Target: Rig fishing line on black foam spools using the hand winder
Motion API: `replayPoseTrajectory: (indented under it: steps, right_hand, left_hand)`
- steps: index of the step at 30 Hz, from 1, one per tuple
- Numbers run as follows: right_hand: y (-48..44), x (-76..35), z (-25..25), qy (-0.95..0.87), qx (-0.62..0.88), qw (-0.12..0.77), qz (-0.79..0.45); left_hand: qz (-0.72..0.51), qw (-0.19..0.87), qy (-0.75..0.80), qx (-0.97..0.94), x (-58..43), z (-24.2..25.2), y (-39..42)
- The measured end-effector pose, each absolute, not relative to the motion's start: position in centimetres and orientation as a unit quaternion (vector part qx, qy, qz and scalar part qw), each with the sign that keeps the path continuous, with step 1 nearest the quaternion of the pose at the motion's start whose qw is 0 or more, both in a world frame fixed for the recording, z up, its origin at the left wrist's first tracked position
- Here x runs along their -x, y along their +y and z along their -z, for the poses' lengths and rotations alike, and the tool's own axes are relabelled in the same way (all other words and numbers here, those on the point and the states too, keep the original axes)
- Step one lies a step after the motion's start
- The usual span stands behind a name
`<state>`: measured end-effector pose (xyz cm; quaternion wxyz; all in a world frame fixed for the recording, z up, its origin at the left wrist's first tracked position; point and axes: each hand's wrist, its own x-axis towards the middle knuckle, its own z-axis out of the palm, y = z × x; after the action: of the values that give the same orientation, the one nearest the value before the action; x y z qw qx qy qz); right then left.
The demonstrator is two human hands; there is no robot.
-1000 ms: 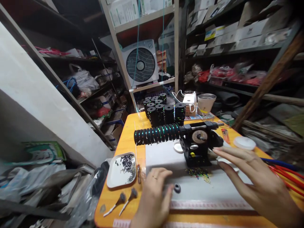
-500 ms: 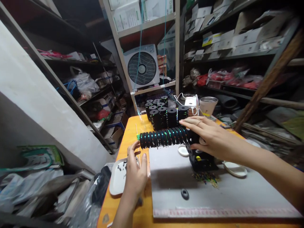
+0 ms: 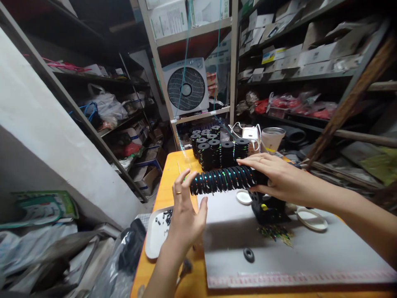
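Note:
A long row of black ring-shaped discs (image 3: 221, 181), with shiny green-blue strands and small white ends sticking out between them, lies sideways above the board. My right hand (image 3: 273, 176) is wrapped over its right end, fingers on top and thumb below. At the left end, my left hand (image 3: 187, 211) has its fingertips against or very near the last disc; its thumb stands apart and its palm is empty. Beneath the right end is a black stand (image 3: 268, 209) with a yellow knob. Small multicoloured pieces (image 3: 276, 234) lie in front of it.
Upright stacks of black discs (image 3: 214, 151) stand at the back, by a cup (image 3: 273, 140). A white tray (image 3: 151, 240) with small black pieces is at left. One grey ring (image 3: 248, 255) lies on the pale board (image 3: 229, 265). Shelves and a fan (image 3: 186, 89) stand behind.
My left hand has risen and moved right, its fingers now up at the row's left end. My right hand keeps its hold. The whole view has shifted slightly.

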<state>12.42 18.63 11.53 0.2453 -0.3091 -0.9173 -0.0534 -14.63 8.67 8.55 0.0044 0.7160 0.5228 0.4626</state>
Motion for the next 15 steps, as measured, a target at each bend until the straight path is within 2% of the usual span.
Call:
replayPoseTrajectory:
  steps: [5, 8, 15]
  right_hand:
    - [18.9, -12.5, -11.4, -0.917, 0.31, 0.246, 0.038]
    - [19.0, -12.5, -11.4, -0.918, 0.308, 0.246, 0.038]
    - [18.6, -12.4, -11.6, -0.915, 0.305, 0.261, 0.045]
  left_hand:
    - [-0.43, -0.059, 0.516, -0.738, 14.7, -9.0, 9.5]
    - [-0.45, -0.096, 0.476, -0.749, 14.7, -8.9, 10.0]
    - [-0.552, -0.01, 0.511, -0.659, 15.4, -7.2, 9.3]
